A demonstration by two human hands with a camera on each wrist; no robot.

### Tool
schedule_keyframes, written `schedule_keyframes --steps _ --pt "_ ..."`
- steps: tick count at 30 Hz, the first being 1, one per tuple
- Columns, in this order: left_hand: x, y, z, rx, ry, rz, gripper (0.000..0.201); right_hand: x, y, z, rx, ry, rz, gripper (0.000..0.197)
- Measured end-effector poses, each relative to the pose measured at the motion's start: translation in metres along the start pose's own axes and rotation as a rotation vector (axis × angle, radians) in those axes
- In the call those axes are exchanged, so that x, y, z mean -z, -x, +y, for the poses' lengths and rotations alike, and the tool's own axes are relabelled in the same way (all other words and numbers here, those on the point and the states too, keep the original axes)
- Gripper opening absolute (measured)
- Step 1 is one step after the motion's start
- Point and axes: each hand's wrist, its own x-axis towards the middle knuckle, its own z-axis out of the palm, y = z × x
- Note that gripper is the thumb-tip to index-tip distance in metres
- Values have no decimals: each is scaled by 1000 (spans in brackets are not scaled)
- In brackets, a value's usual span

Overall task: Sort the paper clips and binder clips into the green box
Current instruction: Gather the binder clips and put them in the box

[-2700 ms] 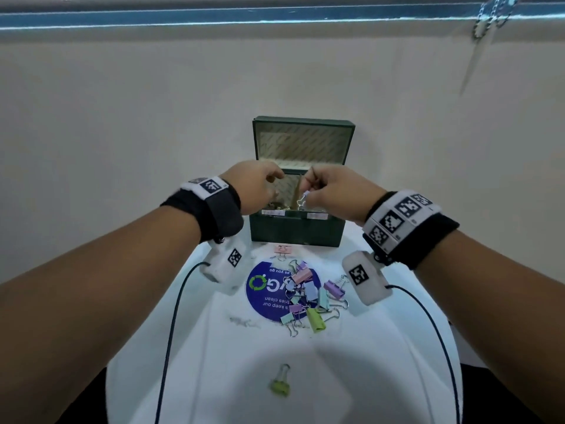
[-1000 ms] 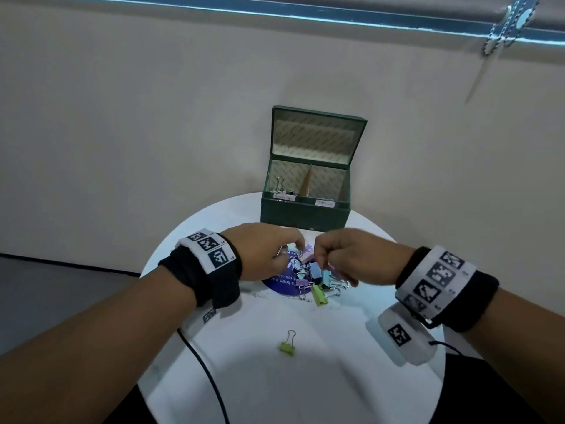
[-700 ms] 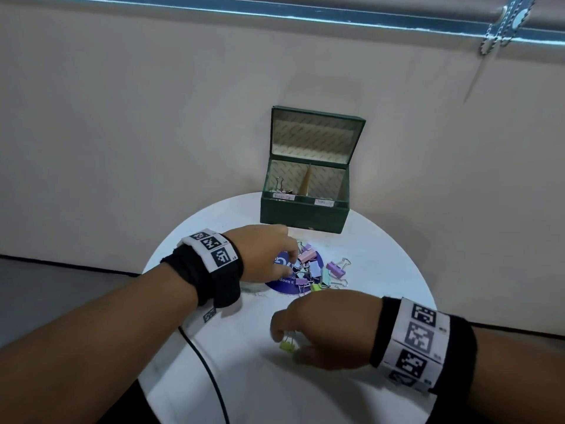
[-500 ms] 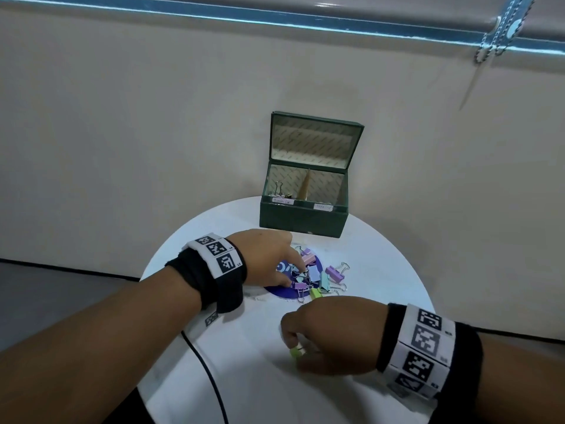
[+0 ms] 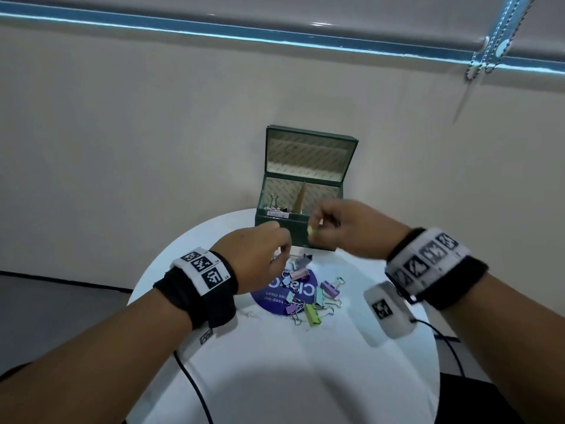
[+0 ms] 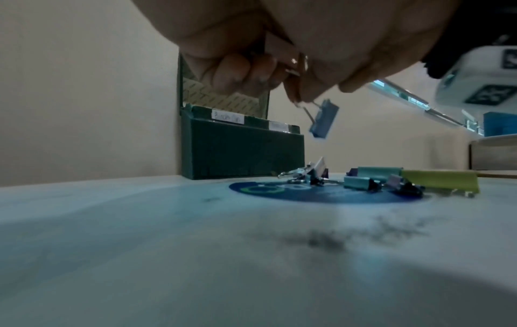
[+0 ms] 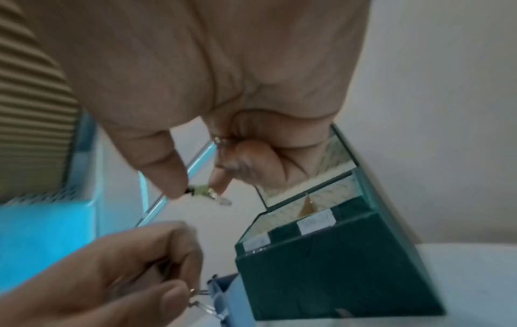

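Note:
The green box (image 5: 308,157) stands open at the table's far edge, with binder clips (image 5: 275,201) in its left compartment. My right hand (image 5: 315,228) pinches a small yellow-green binder clip (image 7: 200,190) in front of the box (image 7: 335,265). My left hand (image 5: 282,250) holds a blue binder clip (image 6: 323,119) by its wire handle, hanging above the table just before the box (image 6: 240,152). A pile of pastel binder clips (image 5: 308,298) lies on a round blue sticker (image 5: 269,298). A few silver paper clips (image 5: 249,314) lie left of it.
The round white table (image 5: 305,377) stands against a beige wall. A cardboard divider (image 5: 301,197) splits the box. A black cable (image 5: 195,384) runs off the table's near left; another trails at the right. A bead chain (image 5: 486,38) hangs top right.
My right hand took the yellow-green clip from the near part of the table and raised it to the box. My left hand lifted a blue clip out of the pile.

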Motion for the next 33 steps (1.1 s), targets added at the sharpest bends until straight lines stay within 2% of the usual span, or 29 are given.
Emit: schedule_keyframes --steps 3,6,9,12,13,15,17,19,20,22,24,26,29,31,33 --pt "14 -6 -6 83 27 113 7 5 -41 8 -133 -296 227 11" --pt "36 -26 -20 190 57 199 7 5 -71 10 -205 -336 356 14" --pt "55 -51 -31 268 53 212 6 7 -90 4 -220 -361 382 16" --pt "63 -76 -37 340 49 209 7 9 -101 2 -242 -407 312 19" --pt "63 -83 -37 358 81 207 18 10 -102 3 -243 -452 261 31" --pt "61 -93 -34 361 213 138 58 12 -99 7 -221 -594 172 63" --pt "57 -97 -29 355 292 -7 87 13 -87 15 -182 -667 171 68" --pt "52 -97 -30 347 216 -109 90 11 -66 27 -165 -546 236 51" --pt "50 -93 -31 328 143 -108 85 10 -53 33 -157 -463 271 39" --pt "47 -82 -29 234 21 -35 63 5 -27 48 -129 -328 277 13" --pt "40 -67 -24 130 -10 -25 40 -2 -5 62 -121 -168 165 1" --pt "30 -52 -14 66 -21 -171 31 -10 9 74 -147 57 19 7" --pt "10 -36 2 12 -80 -407 38 -18 20 81 -185 259 -172 28" --pt "0 -32 8 1 -129 -452 46 -21 23 79 -196 233 -238 36" --pt "-6 -30 11 18 -183 -447 49 -25 23 75 -177 207 -240 34"
